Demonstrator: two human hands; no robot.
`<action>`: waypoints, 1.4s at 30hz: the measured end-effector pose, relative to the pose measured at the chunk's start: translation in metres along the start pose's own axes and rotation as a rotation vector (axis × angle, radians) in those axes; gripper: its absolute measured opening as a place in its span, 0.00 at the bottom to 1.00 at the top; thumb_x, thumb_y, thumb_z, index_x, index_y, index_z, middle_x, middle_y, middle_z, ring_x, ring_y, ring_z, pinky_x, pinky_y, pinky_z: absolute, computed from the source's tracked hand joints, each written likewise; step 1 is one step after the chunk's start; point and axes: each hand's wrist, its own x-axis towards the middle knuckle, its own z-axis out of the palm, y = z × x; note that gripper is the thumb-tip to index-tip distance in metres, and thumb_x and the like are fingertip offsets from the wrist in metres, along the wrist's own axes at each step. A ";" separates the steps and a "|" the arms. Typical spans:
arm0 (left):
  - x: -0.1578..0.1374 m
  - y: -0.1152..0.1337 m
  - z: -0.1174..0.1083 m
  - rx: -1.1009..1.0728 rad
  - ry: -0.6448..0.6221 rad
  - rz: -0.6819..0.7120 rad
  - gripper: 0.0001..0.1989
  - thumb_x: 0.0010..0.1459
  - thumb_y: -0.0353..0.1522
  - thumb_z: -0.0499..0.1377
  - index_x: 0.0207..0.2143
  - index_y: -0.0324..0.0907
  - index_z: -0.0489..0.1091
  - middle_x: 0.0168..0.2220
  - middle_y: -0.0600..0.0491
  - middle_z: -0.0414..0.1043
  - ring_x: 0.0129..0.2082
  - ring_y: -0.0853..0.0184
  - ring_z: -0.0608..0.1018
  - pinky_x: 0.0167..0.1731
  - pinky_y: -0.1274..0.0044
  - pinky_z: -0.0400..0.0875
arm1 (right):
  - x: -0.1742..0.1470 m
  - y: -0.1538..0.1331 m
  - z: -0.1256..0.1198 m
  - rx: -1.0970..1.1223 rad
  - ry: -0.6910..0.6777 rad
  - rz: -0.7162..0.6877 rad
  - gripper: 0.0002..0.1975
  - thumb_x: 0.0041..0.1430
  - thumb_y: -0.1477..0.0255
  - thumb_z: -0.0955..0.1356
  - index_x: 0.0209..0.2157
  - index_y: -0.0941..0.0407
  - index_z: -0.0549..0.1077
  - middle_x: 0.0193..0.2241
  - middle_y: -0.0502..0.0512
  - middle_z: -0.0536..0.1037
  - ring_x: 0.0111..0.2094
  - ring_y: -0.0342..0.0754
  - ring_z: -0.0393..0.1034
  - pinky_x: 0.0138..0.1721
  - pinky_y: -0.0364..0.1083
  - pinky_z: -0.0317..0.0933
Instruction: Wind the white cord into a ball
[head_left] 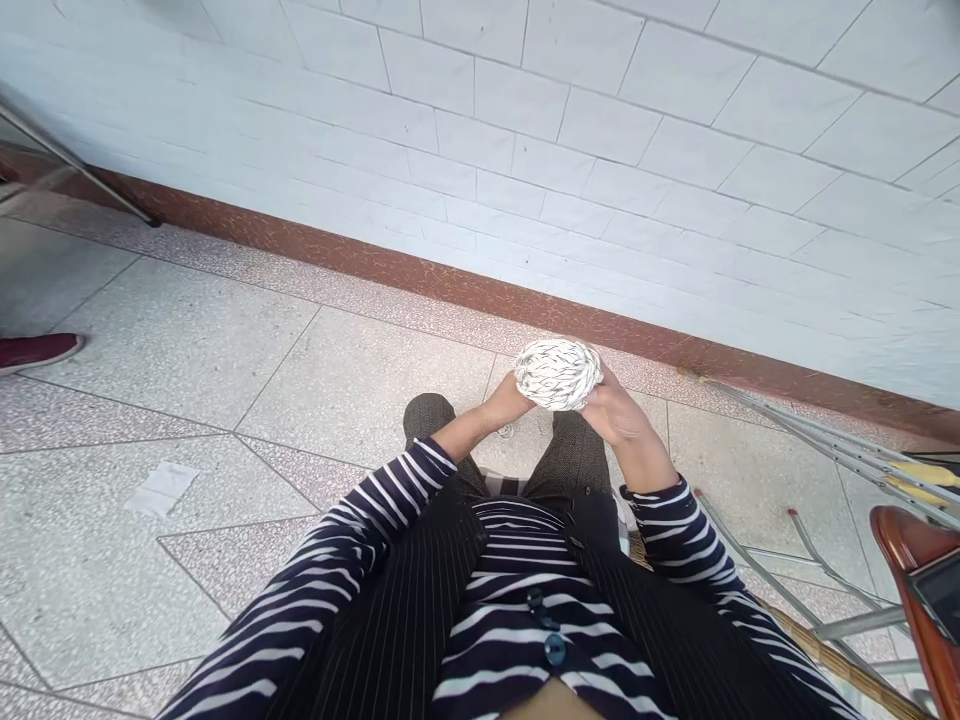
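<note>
Left hand (514,400) and right hand (615,408), both partly curled, hold 1 bundle of white rope (558,375) from 2 sides, in front of the wall (517,170).

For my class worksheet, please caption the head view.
Coiled white cord with dark flecks, held between left grip and right grip above a speckled floor.

Navy top (502,607) with white stripes and shiny blue buttons (555,650), sleeves (382,515) stopping short of the wrists. Black pinstriped vest (420,600) over it, plus dark tweedy-looking trousers (579,462).
</note>
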 end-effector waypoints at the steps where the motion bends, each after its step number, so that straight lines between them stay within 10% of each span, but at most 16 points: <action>1: -0.004 0.001 0.004 -0.061 -0.008 -0.019 0.20 0.57 0.43 0.65 0.45 0.37 0.76 0.45 0.44 0.80 0.50 0.58 0.78 0.57 0.66 0.68 | -0.001 0.000 -0.002 -0.005 0.004 0.005 0.34 0.47 0.71 0.73 0.58 0.47 0.69 0.57 0.55 0.74 0.57 0.60 0.69 0.48 0.56 0.72; 12: -0.071 0.002 -0.045 0.498 -0.269 -0.235 0.18 0.66 0.37 0.53 0.25 0.39 0.71 0.24 0.54 0.73 0.27 0.69 0.73 0.32 0.79 0.63 | 0.020 0.008 -0.032 -0.571 0.437 -0.077 0.34 0.45 0.66 0.74 0.55 0.47 0.65 0.49 0.55 0.72 0.44 0.55 0.70 0.36 0.49 0.68; 17: -0.059 0.020 -0.064 0.875 -0.221 0.049 0.15 0.68 0.33 0.53 0.27 0.41 0.72 0.24 0.54 0.73 0.30 0.66 0.76 0.51 0.70 0.67 | 0.029 0.060 -0.048 -1.057 0.518 0.093 0.35 0.44 0.64 0.74 0.57 0.48 0.67 0.52 0.60 0.66 0.46 0.58 0.67 0.43 0.54 0.64; 26: -0.021 0.011 -0.078 0.865 -0.116 0.232 0.15 0.69 0.34 0.52 0.33 0.41 0.75 0.31 0.53 0.79 0.34 0.67 0.79 0.62 0.62 0.60 | -0.005 0.091 -0.021 -0.272 -0.147 0.300 0.34 0.40 0.71 0.74 0.53 0.49 0.71 0.49 0.51 0.74 0.51 0.54 0.67 0.55 0.51 0.59; 36: -0.062 -0.008 -0.029 0.453 -0.085 -0.214 0.16 0.65 0.34 0.54 0.26 0.38 0.74 0.27 0.53 0.76 0.30 0.68 0.77 0.34 0.79 0.67 | -0.005 0.042 -0.018 0.022 -0.065 0.085 0.46 0.43 0.73 0.72 0.66 0.41 0.57 0.60 0.53 0.69 0.49 0.55 0.71 0.42 0.52 0.72; 42: -0.072 0.011 -0.021 0.690 -0.198 -0.034 0.12 0.65 0.32 0.54 0.30 0.40 0.75 0.28 0.55 0.77 0.28 0.70 0.75 0.52 0.72 0.67 | 0.017 0.058 -0.047 -0.533 0.357 0.207 0.42 0.44 0.63 0.75 0.62 0.49 0.61 0.53 0.61 0.71 0.36 0.52 0.72 0.31 0.48 0.68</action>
